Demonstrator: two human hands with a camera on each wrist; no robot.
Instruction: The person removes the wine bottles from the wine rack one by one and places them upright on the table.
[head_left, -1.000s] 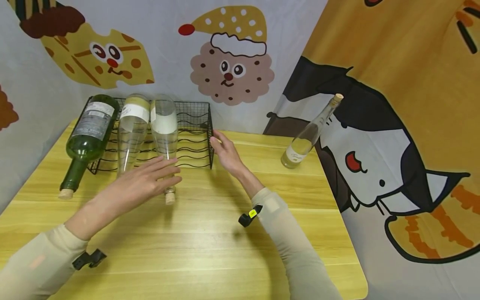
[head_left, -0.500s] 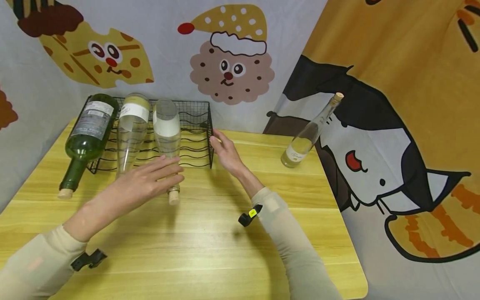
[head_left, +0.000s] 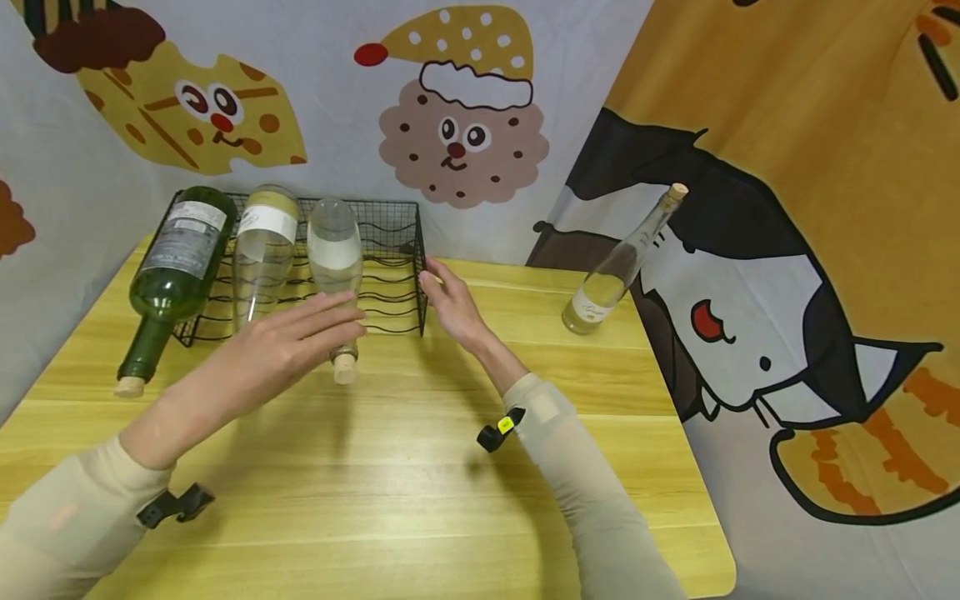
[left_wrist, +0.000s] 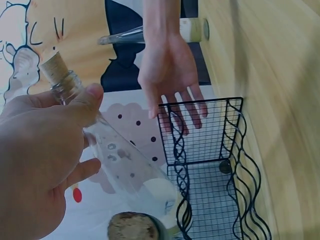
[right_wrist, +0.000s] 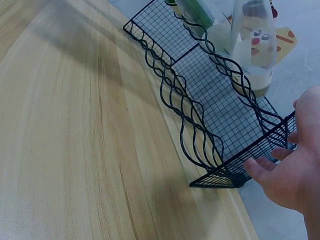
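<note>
My left hand (head_left: pixel 281 350) pinches the neck of a clear, corked glass bottle (head_left: pixel 334 250) with a pale label; the left wrist view shows the thumb (left_wrist: pixel 90 102) against the neck, just below the cork (left_wrist: pixel 54 67). The bottle lies neck toward me over the black wire rack (head_left: pixel 390 296). My right hand (head_left: pixel 456 308) touches the rack's right end panel, its fingers extended along the mesh in the left wrist view. Two more corked bottles lie on the rack's left part: a green one (head_left: pixel 183 250) and a clear one (head_left: pixel 262 242), whose neck my left hand hides.
Another clear corked bottle (head_left: pixel 603 287) stands upright on the wooden table (head_left: pixel 420 483), to the right near the edge. A printed cartoon cloth (head_left: pixel 322 108) hangs directly behind the rack. Wavy wire rails run across the rack's front and top.
My left hand and the clear bottle have shifted slightly right, and then the bottle's neck end has moved away from me toward the rack. My right hand has stayed at the rack's end.
</note>
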